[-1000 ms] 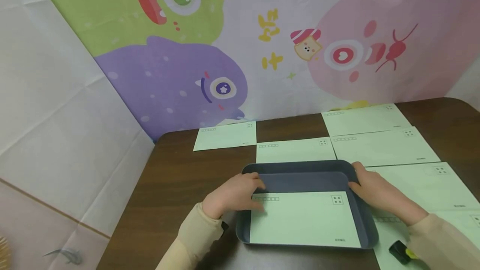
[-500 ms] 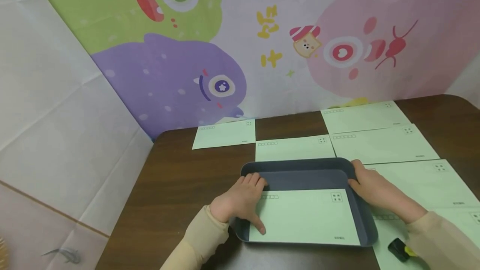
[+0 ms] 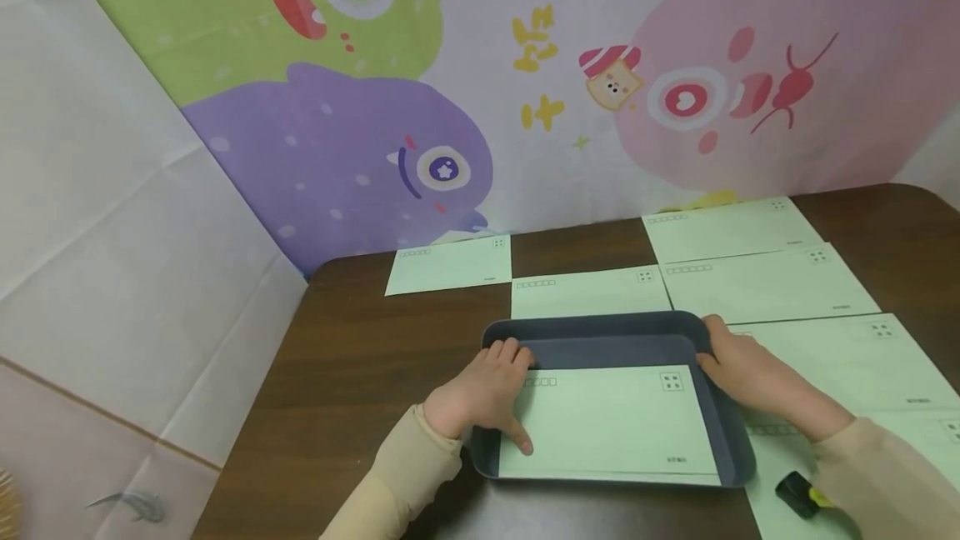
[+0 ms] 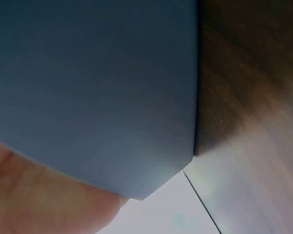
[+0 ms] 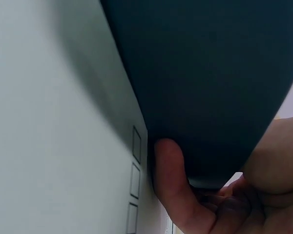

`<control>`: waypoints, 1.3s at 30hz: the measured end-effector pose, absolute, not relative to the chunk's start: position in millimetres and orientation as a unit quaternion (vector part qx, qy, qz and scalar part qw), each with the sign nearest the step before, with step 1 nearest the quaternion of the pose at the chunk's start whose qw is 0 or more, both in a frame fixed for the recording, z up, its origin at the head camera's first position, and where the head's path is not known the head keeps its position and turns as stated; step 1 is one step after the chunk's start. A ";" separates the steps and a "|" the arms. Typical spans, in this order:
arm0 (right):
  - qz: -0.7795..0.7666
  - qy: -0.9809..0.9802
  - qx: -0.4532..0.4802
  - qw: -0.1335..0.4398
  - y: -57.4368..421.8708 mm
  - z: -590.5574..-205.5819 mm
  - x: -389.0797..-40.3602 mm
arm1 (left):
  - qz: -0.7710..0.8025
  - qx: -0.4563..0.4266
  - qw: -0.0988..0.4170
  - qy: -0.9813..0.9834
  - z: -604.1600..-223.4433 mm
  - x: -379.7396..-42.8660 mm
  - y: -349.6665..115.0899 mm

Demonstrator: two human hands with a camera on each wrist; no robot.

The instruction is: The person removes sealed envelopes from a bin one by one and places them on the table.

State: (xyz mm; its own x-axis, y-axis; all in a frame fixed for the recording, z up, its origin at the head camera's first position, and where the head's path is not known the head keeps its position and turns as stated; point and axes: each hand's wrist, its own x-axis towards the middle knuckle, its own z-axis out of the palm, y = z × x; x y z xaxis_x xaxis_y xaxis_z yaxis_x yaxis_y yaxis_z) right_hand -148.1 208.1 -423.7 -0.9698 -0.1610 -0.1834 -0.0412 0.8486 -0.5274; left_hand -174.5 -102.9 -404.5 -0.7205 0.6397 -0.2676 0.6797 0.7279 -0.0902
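Note:
A dark blue-grey tray [image 3: 600,329] sits at the front middle of the table, holding pale green envelopes. The top envelope [image 3: 615,419] lies slightly askew, with a strip of another showing below its lower edge. My left hand [image 3: 483,390] reaches over the tray's left wall, thumb and fingers spread, touching that envelope. At the upper right corner my right hand [image 3: 750,361] grips the tray rim; in the right wrist view a finger [image 5: 173,175] curls at the tray wall [image 5: 210,92]. The left wrist view shows mostly the tray's outer wall [image 4: 97,97] and a digit [image 4: 63,204].
Several envelopes lie flat: one at the back left [image 3: 450,267], one behind the tray [image 3: 588,297], others along the right [image 3: 832,357]. A black-capped marker [image 3: 798,494] rests near the right sleeve. A cartoon-printed cloth [image 3: 540,182] hangs behind the brown table [image 3: 352,365].
The left hand came down onto the envelope in the tray, thumb swinging downward. The top envelope slid a little toward the tray's far side, uncovering another's edge. The right hand kept its hold.

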 end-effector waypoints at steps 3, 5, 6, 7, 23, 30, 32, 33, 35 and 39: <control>-0.267 0.956 -0.046 0.117 207.5 -423.9 -148.8 | -0.072 0.351 0.118 0.926 -404.3 -174.7 -102.2; -0.266 0.956 -0.046 0.118 207.4 -424.1 -148.9 | -0.057 0.352 0.118 0.927 -404.8 -175.3 -102.5; -0.267 0.956 -0.047 0.116 207.5 -424.2 -148.9 | -0.049 0.354 0.116 0.927 -405.2 -175.8 -102.8; -0.268 0.955 -0.047 0.116 207.5 -424.2 -148.9 | -0.038 0.355 0.115 0.927 -405.8 -176.4 -103.2; -0.272 0.953 -0.042 0.129 207.4 -424.6 -150.7 | 0.183 0.324 0.148 0.916 -406.0 -183.0 -113.4; -0.266 0.955 -0.046 0.119 207.7 -425.9 -150.3 | 0.221 0.309 0.162 0.911 -402.9 -185.6 -118.8; -0.267 0.955 -0.048 0.118 207.9 -426.2 -150.1 | 0.231 0.309 0.165 0.908 -402.0 -186.9 -120.6; -0.268 0.955 -0.050 0.116 208.0 -426.2 -150.0 | 0.239 0.309 0.167 0.905 -401.6 -187.7 -121.4; -0.271 0.955 -0.053 0.111 207.6 -426.4 -149.6 | 0.253 0.310 0.170 0.901 -400.8 -189.1 -123.2; -0.275 0.953 -0.054 0.111 207.4 -426.3 -149.0 | 0.288 0.305 0.171 0.891 -400.4 -191.9 -127.5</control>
